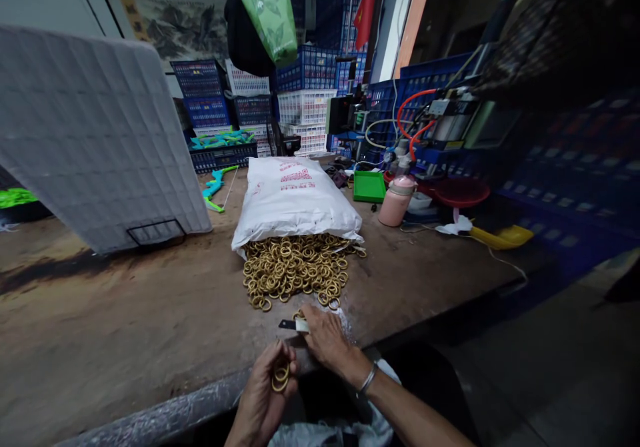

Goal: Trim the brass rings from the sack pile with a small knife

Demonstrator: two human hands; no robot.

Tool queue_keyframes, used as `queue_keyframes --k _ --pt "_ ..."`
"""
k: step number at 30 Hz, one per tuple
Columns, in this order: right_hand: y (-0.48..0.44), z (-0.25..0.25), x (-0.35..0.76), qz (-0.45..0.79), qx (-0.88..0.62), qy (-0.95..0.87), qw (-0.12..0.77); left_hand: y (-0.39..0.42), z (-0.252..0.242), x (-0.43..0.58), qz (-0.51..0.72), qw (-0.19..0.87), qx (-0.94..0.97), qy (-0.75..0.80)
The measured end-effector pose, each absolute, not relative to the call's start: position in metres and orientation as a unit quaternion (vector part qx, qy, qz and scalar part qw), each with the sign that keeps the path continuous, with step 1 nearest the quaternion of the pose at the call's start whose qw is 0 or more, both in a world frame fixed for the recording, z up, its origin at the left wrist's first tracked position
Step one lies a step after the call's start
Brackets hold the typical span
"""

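My left hand [267, 384], palm turned up near the table's front edge, is closed around a few gold-coloured rings [281, 375]. To its right, my right hand [327, 337] is low over the table, its fingers curled. A small utility knife with a black blade [287, 324] and a white handle [302, 326] sticks out to the left from under its fingers. Beside those fingertips a gold ring shows in part. Just beyond, a pile of gold-coloured rings [295, 270] spills from the mouth of a white woven sack [297, 200] lying on the table.
A grey padded panel [100, 140] stands at the left. Behind it lies a blue-green toy bow [215, 186]. Right of the sack are a green tray [369, 186], a pink bottle [397, 200] and a yellow scoop [503, 236]. Stacked crates [307, 107] fill the back.
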State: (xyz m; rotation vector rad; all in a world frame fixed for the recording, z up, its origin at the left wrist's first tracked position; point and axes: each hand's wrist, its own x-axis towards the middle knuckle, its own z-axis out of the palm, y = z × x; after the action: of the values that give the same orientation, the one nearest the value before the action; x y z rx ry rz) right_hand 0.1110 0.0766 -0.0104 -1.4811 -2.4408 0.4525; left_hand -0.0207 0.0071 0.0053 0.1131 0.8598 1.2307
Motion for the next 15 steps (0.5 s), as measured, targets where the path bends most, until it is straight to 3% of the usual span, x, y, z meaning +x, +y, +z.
queue_keyframes --k 10,15 --pt "0.093 -0.001 0.096 0.357 -0.517 -0.720 0.294 0.015 0.002 -0.035 0.608 0.618 0.168 0.469" --pt "0.091 0.003 0.097 0.452 -0.484 -0.675 0.326 0.025 0.000 -0.030 0.581 0.544 0.253 0.550"
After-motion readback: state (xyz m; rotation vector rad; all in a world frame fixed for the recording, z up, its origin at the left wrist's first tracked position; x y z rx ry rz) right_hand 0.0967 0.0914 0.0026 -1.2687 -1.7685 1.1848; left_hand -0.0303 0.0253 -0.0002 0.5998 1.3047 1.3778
